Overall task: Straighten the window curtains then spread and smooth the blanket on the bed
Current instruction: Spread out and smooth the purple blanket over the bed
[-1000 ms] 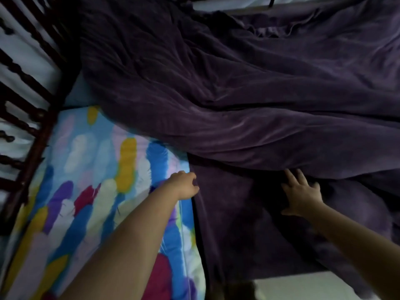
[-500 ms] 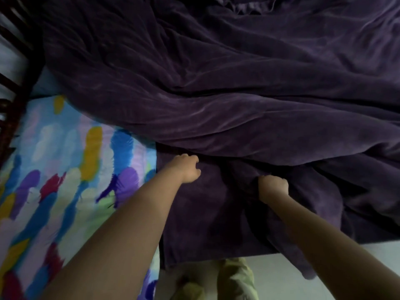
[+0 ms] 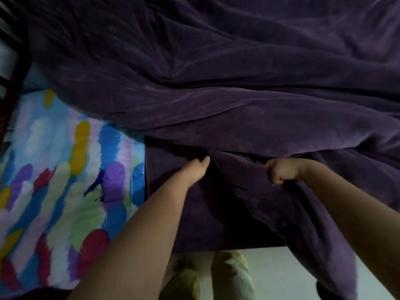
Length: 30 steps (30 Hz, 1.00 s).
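A dark purple blanket (image 3: 216, 83) lies rumpled in thick folds across most of the bed, its near edge hanging over the bedside. My right hand (image 3: 281, 171) is a fist shut on a bunched fold of the blanket near that edge. My left hand (image 3: 195, 167) reaches under the big fold beside it, fingers tucked into the fabric, gripping the blanket. A sheet printed with coloured feathers (image 3: 65, 180) shows uncovered at the left. No curtains are in view.
A dark wooden bed frame (image 3: 15, 72) with bars runs along the far left. Below the bed edge are the pale floor (image 3: 292, 278) and my legs in olive trousers (image 3: 229, 278).
My right hand went from flat and open on the blanket to a fist on a fold. Both hands moved right, away from the sheet. The view shifted toward the blanket.
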Available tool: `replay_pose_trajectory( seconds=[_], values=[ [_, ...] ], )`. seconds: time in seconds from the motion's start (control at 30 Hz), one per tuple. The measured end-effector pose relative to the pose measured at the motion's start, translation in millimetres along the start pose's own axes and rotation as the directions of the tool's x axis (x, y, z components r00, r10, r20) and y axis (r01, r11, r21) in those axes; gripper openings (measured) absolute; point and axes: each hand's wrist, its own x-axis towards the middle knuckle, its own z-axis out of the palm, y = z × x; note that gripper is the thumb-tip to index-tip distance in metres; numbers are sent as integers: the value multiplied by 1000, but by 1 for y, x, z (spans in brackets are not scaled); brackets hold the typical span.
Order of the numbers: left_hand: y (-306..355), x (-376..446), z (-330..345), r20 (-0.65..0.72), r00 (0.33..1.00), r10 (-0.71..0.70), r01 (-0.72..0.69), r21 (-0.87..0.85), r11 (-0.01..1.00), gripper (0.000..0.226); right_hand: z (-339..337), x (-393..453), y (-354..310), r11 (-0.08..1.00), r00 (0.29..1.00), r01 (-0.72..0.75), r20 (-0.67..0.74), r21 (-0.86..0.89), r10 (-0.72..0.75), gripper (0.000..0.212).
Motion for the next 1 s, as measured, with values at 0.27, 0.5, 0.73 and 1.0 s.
replay_pose_trajectory(
  seconds=[0.27,0.5,0.73,1.0],
  values=[
    [27,4,38,90,991,-98,130,-811,571,67,15,6,13,989,942,-55,335,137,6,34],
    [-3,-19,11,45,968,245,-178,-563,807,47,15,19,6,981,978,-137,139,-136,155,30],
    [-18,-55,-20,173,915,366,-296,-331,896,55,10,4,-17,814,947,-26,-247,581,206,41],
    [-62,-109,-5,163,865,475,-407,-327,853,57,72,8,-56,526,948,72,-221,847,227,25]
  ],
)
